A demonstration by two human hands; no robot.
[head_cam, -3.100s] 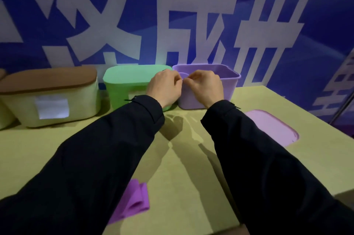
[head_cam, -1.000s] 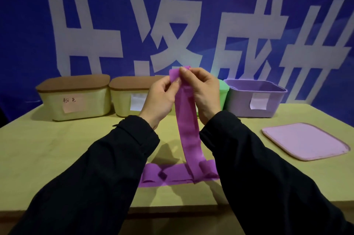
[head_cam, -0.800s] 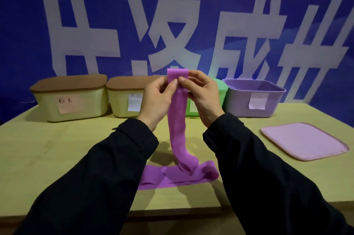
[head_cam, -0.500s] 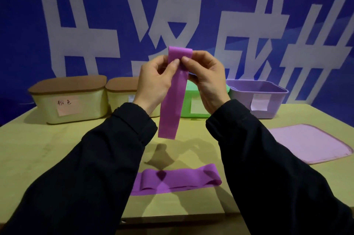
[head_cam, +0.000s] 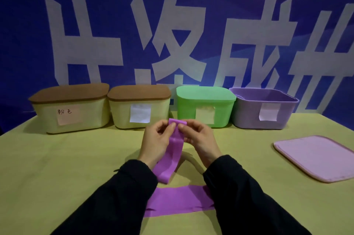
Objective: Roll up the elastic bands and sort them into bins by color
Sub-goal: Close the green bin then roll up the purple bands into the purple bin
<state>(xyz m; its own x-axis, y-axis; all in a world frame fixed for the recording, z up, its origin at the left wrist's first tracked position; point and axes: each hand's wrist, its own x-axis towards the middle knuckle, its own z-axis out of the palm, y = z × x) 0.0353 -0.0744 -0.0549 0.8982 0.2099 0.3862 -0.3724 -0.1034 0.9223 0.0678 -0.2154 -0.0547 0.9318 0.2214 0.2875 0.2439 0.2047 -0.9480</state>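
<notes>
Both hands raised, left hand [head_cam: 156, 143], right hand [head_cam: 199, 140], pinching purple band [head_cam: 170, 160] top

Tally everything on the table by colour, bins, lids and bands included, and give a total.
Cream bins with brown lids: 2
Green lidded bin: 1
Purple open bin: 1
Loose pink-purple flat lid: 1
Purple elastic bands: 2, one held, one lying flat
Total: 7
</notes>
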